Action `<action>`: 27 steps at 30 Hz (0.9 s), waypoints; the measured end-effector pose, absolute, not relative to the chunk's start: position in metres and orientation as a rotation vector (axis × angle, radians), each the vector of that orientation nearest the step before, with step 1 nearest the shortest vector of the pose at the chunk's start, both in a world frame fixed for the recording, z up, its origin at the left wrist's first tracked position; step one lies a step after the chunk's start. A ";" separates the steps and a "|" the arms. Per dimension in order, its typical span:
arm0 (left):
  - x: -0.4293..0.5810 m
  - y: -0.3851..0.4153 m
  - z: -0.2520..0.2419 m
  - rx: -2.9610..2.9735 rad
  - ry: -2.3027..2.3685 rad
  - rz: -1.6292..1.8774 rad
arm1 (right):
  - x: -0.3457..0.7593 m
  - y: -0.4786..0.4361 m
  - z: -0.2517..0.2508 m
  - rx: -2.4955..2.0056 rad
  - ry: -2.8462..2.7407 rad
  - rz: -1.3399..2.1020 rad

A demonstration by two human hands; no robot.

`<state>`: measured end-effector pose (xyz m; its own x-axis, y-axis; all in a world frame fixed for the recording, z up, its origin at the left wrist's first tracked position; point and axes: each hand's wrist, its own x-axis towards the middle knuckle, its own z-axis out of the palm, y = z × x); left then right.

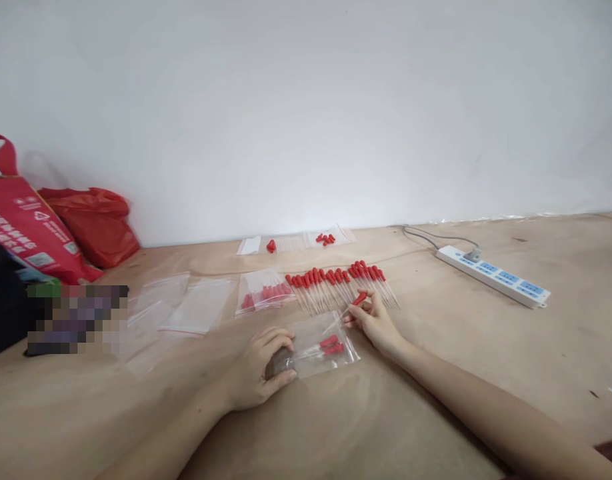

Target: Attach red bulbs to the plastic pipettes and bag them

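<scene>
Your right grip [371,323] pinches a red-bulbed dropper [359,299]; your left grip [264,365] holds a clear zip bag [311,362]: slide in gently (tip first).

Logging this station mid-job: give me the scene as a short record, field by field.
left hand: at the left end of a clear bag
right hand: pinching a red-bulbed dropper; unclear whether its tip is inside the bag
inside bag: droppers, bulbs toward its right end
beyond bag: loose droppers, side by side
right side: white power strip, grey plug in it
</scene>
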<state>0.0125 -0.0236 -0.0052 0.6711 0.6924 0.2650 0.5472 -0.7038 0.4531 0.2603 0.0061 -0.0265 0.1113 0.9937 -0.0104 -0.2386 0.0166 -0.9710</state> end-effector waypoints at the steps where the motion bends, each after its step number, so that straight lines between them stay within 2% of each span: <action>1: 0.013 -0.024 -0.005 2.553 0.974 0.604 | 0.259 0.004 -0.026 -1.058 -0.955 1.270; 6: 0.014 -0.026 0.003 2.546 0.992 0.572 | 0.261 -0.002 -0.024 -1.021 -1.075 1.392; 15: 0.015 -0.028 0.005 2.531 1.021 0.537 | 0.262 -0.002 -0.033 -1.099 -1.390 1.341; 24: 0.016 -0.027 0.005 2.522 0.995 0.563 | 0.269 0.005 -0.033 -1.067 -1.848 1.052; 27: 0.016 -0.028 0.007 2.515 0.995 0.542 | 0.279 0.018 -0.028 -1.196 -1.839 0.980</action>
